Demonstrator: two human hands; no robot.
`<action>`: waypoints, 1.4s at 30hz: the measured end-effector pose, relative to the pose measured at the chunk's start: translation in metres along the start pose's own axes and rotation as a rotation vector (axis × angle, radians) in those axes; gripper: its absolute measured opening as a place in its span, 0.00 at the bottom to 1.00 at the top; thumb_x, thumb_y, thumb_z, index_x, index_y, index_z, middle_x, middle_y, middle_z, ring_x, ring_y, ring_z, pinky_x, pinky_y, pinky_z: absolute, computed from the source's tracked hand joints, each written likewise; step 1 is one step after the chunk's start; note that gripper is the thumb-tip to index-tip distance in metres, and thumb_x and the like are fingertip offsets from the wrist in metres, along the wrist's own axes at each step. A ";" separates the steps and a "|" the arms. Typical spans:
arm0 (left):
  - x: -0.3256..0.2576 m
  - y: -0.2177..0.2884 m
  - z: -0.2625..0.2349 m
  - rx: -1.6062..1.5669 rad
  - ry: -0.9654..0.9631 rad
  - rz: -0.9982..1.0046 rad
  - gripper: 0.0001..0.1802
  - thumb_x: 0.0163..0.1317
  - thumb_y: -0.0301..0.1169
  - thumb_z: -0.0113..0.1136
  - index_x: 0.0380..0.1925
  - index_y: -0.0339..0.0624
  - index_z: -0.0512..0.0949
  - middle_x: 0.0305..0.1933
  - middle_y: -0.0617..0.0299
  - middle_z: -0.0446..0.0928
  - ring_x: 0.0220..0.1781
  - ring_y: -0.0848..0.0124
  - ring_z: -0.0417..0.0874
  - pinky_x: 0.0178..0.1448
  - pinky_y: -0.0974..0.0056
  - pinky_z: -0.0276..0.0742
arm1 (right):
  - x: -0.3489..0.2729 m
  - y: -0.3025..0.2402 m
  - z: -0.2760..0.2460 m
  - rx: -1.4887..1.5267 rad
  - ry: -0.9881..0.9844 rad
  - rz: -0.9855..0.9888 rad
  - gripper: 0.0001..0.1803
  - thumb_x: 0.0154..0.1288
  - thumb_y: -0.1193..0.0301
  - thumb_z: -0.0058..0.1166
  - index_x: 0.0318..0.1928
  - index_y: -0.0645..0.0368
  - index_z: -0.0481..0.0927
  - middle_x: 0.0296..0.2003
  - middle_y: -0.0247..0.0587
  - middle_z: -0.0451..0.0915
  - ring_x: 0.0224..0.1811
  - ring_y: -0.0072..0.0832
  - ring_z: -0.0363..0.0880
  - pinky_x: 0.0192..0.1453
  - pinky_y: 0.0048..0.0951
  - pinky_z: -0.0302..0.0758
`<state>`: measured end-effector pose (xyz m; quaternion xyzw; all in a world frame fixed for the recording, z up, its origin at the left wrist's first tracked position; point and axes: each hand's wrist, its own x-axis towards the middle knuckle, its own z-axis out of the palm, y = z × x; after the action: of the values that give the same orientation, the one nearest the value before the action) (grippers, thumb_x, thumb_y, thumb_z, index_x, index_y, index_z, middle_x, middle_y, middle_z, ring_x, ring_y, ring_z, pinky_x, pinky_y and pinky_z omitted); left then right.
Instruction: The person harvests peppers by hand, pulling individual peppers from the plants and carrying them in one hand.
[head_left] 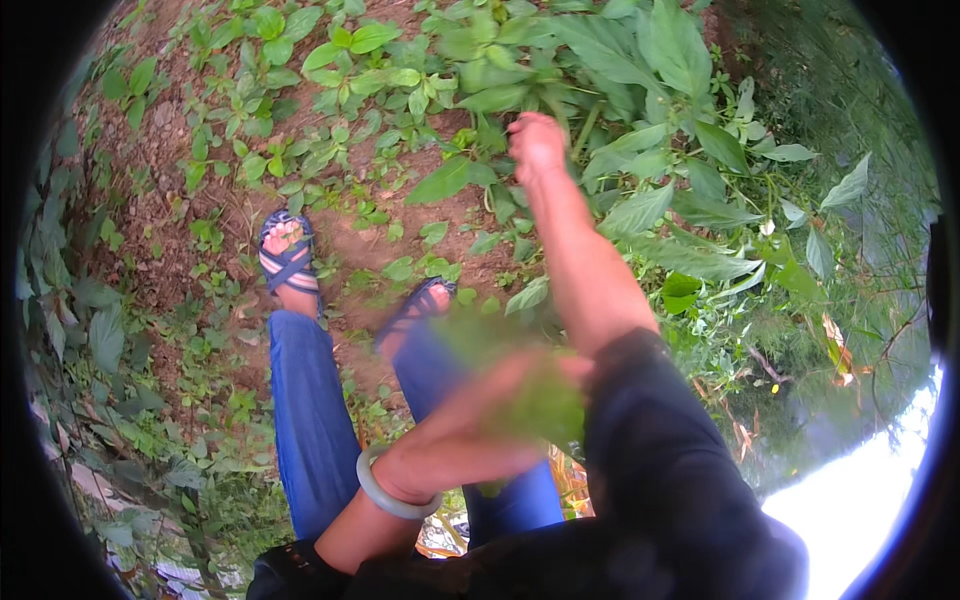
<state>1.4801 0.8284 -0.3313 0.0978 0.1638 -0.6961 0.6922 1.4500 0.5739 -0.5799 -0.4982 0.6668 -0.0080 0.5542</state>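
Note:
My right hand [537, 148] reaches forward to the far middle, its fingers curled closed at the base of a broad-leaved green plant [610, 60]. Leaves just above that hand are smeared by motion; the part inside the fingers is hidden. Across my body, nearer to me, my left hand [515, 395] is blurred and closed round a bunch of green leaves [550, 400]. The bunch lies partly beneath and past the fingers, so its stems cannot be made out. A pale bangle [385, 490] circles my left wrist.
My feet in dark strappy sandals [287, 258] stand on reddish-brown soil [215, 270] dotted with low weeds [255, 165]. Taller foliage [100, 330] borders the left side. Large leaves [715, 215] and finer greenery [840, 110] crowd the right, beside a bright patch at the lower right.

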 end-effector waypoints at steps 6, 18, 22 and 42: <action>-0.002 -0.002 -0.002 -0.009 0.012 0.006 0.44 0.52 0.43 0.64 0.64 0.33 0.58 0.58 0.47 0.70 0.62 0.59 0.71 0.67 0.56 0.61 | 0.069 0.012 -0.056 -0.340 0.252 -0.204 0.15 0.60 0.78 0.45 0.49 0.61 0.73 0.33 0.39 0.76 0.32 0.26 0.73 0.34 0.28 0.73; -0.005 0.006 -0.008 0.021 0.068 0.045 0.44 0.51 0.44 0.64 0.63 0.33 0.58 0.56 0.47 0.70 0.61 0.58 0.72 0.67 0.56 0.62 | 0.087 0.021 -0.032 -1.131 0.177 -0.168 0.38 0.45 0.52 0.65 0.53 0.62 0.74 0.50 0.53 0.78 0.53 0.45 0.78 0.56 0.41 0.73; -0.006 0.004 -0.004 -0.039 0.102 0.034 0.44 0.50 0.44 0.64 0.63 0.32 0.58 0.56 0.48 0.70 0.62 0.56 0.72 0.67 0.54 0.62 | 0.088 0.026 -0.041 -1.208 0.115 -0.271 0.32 0.50 0.56 0.62 0.53 0.62 0.74 0.45 0.48 0.81 0.45 0.42 0.80 0.48 0.40 0.76; -0.001 0.010 -0.001 -0.047 0.089 0.001 0.45 0.49 0.44 0.63 0.63 0.33 0.57 0.57 0.52 0.67 0.63 0.53 0.70 0.67 0.51 0.63 | -0.045 -0.046 -0.028 0.534 -0.797 0.135 0.17 0.61 0.63 0.53 0.46 0.60 0.72 0.32 0.39 0.74 0.27 0.24 0.67 0.29 0.24 0.65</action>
<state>1.4901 0.8300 -0.3323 0.1123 0.2106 -0.6868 0.6866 1.4540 0.5656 -0.5100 -0.2582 0.4080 0.0487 0.8744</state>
